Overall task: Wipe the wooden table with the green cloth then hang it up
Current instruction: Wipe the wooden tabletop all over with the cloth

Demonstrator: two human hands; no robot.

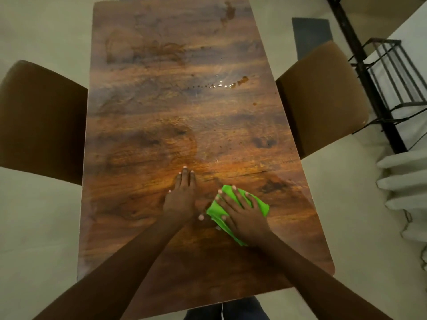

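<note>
The wooden table (175,100) stretches away from me, its glossy top marked with wet streaks and a line of droplets (221,84) near the right middle. A bright green cloth (213,212) lies bunched on the near part of the table. My right hand (242,213) presses flat on top of the cloth, fingers spread. Just left of it, my left hand (181,197) rests flat on the bare wood, fingers together, touching nothing else.
A brown chair (39,121) stands at the table's left side and another brown chair (323,95) at the right. A black metal rack (392,88) and white folded fabric (406,181) are at the far right. A dark mat (310,35) lies on the floor.
</note>
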